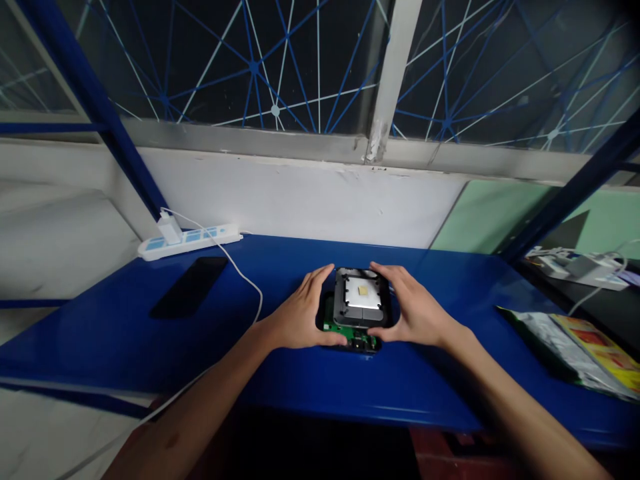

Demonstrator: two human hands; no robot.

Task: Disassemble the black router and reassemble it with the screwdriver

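A small opened electronic device (361,301) lies on the blue shelf (300,380), with a dark frame, a grey metal plate, a pale square pad in its middle and a green circuit board showing at its front. My left hand (303,313) cups its left side, fingers curled round the edge. My right hand (411,307) grips its right side the same way. Both thumbs rest at the device's front corners.
A white and blue power strip (193,240) with a charger plugged in lies at the back left; its white cable (250,287) runs forward past my left wrist. A dark phone (190,285) lies flat on the left. Foil packets (580,347) lie on the right.
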